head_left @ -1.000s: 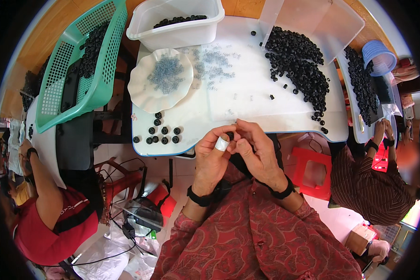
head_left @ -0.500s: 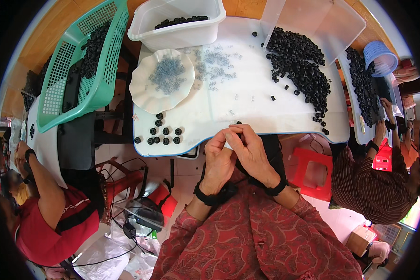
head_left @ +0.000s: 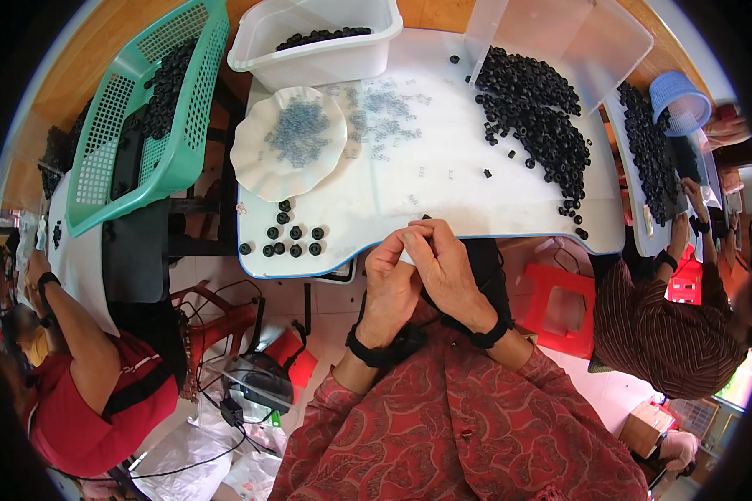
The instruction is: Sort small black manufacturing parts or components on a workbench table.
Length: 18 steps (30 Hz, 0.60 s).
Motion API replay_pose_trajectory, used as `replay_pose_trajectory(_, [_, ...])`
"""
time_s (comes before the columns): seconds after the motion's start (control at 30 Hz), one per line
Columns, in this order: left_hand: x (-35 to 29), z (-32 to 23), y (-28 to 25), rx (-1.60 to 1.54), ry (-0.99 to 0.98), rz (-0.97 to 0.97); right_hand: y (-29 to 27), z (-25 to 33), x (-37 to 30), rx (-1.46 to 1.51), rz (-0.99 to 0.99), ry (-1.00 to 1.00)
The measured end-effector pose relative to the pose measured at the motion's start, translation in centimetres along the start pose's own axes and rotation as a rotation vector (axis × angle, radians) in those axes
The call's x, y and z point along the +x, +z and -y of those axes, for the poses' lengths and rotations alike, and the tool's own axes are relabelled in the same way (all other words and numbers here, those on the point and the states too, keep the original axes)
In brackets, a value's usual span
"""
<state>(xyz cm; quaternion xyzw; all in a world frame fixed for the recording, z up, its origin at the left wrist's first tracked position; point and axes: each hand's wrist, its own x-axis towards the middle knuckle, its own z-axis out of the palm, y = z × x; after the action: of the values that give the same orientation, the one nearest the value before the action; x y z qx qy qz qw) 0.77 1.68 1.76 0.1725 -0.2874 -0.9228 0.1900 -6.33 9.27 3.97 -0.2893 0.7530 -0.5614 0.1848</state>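
Observation:
Close to the table's front edge, my left hand [head_left: 392, 282] and my right hand [head_left: 449, 271] meet with fingers pinched together. What they grip is mostly hidden by the fingers. A small white piece [head_left: 407, 257] peeks out between them, and a black bit [head_left: 427, 218] shows just beyond the fingertips; I cannot tell whether it is held or lies on the table. To the left stand several small round black parts [head_left: 296, 250]. Behind these, a scalloped white plate [head_left: 249, 163] bears a heap of tiny clear pieces [head_left: 299, 129], with more clear pieces [head_left: 384, 113] scattered beside it.
A large pile of black parts [head_left: 543, 117] spills from a clear tipped bin [head_left: 576, 50] at the back right. A white tub [head_left: 326, 63] and a green basket [head_left: 194, 142] stand at the back left. A red stool [head_left: 551, 292] is below. Other people [head_left: 100, 384] work on both sides.
My hands stay pinched together at the table edge, with only a slight shift of the fingers. The view has moved very slightly; the parts on the table look unchanged.

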Motion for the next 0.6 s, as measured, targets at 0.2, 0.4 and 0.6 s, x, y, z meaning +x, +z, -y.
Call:
replay_pose_trajectory(0.2, [0.3, -0.8, 0.3, -0.172, -0.008, 0.076, -1.0, 1.5, -0.1, 0.448, 0.066, 0.226])
replay_pose_trajectory(0.4, [-0.1, -0.9, 1.4, -0.022, -0.011, -0.025, -0.7, 1.5, -0.4, -0.022, 0.069, 0.038])
replay_pose_trajectory(0.6, [0.3, 1.0, -0.8, -0.001, 0.112, 0.074, 0.2, 1.1, -0.2, -0.002, 0.004, 0.070])
